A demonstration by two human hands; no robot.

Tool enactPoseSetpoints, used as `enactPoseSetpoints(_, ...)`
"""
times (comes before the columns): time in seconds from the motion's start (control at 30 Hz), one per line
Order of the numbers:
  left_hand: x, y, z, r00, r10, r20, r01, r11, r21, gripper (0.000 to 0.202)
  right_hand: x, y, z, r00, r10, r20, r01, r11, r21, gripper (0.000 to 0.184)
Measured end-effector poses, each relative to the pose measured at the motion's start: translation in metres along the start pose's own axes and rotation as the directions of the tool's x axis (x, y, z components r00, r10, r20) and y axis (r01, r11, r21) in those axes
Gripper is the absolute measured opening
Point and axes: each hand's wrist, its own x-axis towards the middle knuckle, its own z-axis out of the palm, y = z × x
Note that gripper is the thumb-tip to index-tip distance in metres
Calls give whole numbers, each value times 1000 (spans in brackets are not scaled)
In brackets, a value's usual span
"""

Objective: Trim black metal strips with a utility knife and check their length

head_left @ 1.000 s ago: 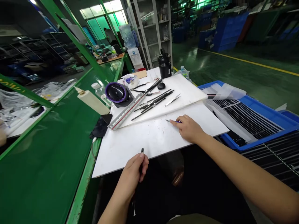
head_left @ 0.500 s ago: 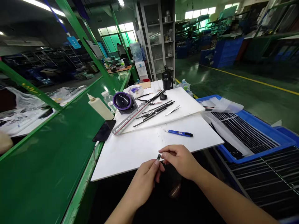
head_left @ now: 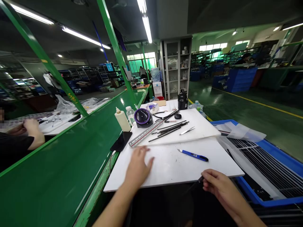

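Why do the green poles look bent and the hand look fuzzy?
In the head view, the wide lens bows the green poles near the edges; the left hand is smeared by motion blur; ceiling lights glare white, and the green table shines with their reflection.

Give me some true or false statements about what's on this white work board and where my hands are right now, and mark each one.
1. The blue utility knife lies on the white work board. True.
2. The left hand grips the knife. False: it rests flat on the board, apart from it.
3. The right hand is at the board's near edge, pinching a thin dark strip. True.
4. The long metal ruler stands upright. False: it lies flat.
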Motion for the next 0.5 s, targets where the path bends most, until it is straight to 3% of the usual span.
enactPoseSetpoints(0.1, 55, -55, -21, 991, -87, -103, 98, 989, 110, 39, 5, -12, -20, 984, -77, -163, 107, 976, 188, 29)
enactPoseSetpoints(0.17, 78, -81, -27, 990, -126, -69, 135, 981, 136, 33, 8, -22, -26, 963, -125, -240, 184, 952, 245, 31)
enactPoseSetpoints(0.23, 88, -94, -30, 988, -151, -31, 154, 978, 142, 26, 10, -30, -26, 944, -165, -285, 242, 935, 260, 32)
enactPoseSetpoints(0.37, 74, -92, -47, 968, -247, -45, 250, 963, 105, 27, 9, -44, -24, 907, -230, -353, 326, 914, 242, 36)
enactPoseSetpoints(0.5, 27, -77, -77, 906, -412, -96, 411, 911, -25, 48, 2, -59, -16, 848, -354, -394, 434, 891, 135, 37)
